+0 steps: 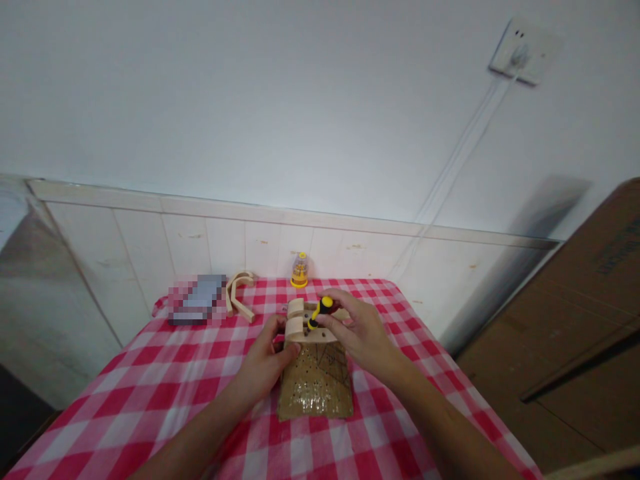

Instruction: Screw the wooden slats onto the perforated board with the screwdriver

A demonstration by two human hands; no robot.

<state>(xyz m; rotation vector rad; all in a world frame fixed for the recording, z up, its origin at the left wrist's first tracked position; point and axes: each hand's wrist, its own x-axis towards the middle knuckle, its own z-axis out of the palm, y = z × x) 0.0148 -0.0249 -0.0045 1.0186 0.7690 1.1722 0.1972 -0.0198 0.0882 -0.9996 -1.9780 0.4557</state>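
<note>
Nearest, under both wrists: board point(315, 383), brown, flat, full of small holes, lying on the red and white cloth point(150, 400).

In the left hand point(265, 363): the wood part point(296, 323), fingers closed on its near side, thumb at the front, pressing it down onto the far end of the board.

In the right hand point(360, 333): the screwdriver point(320, 312), fingertips pinched round the yellow and black handle, pointing down toward the wood part, just right of the left thumb. Tip too small to see.

Wood part: pale, curved, standing between the two hands. Probably light, stiff and smooth, maybe easy to snap at the thin bends. Best held at the thick sides, not the thin ends. Likely to slide on the board unless pressed down.

Screwdriver: small, likely light and hard. Best held at the fat handle, never at the metal end.

Farther, past the left hand: two more curved wood strips point(239, 293), lying on the cloth. Left of those: a grey thing point(197, 300), too blurred to tell. Past the right fingertips, at the far edge of the cloth: a small yellow case point(299, 270) with a clear top, standing up.

Behind all that: white wall point(250, 100), with a socket point(520, 50) high up to the right and a cord point(460, 153) hanging from it. Far right of the right hand: a big brown box point(575, 320).
</note>
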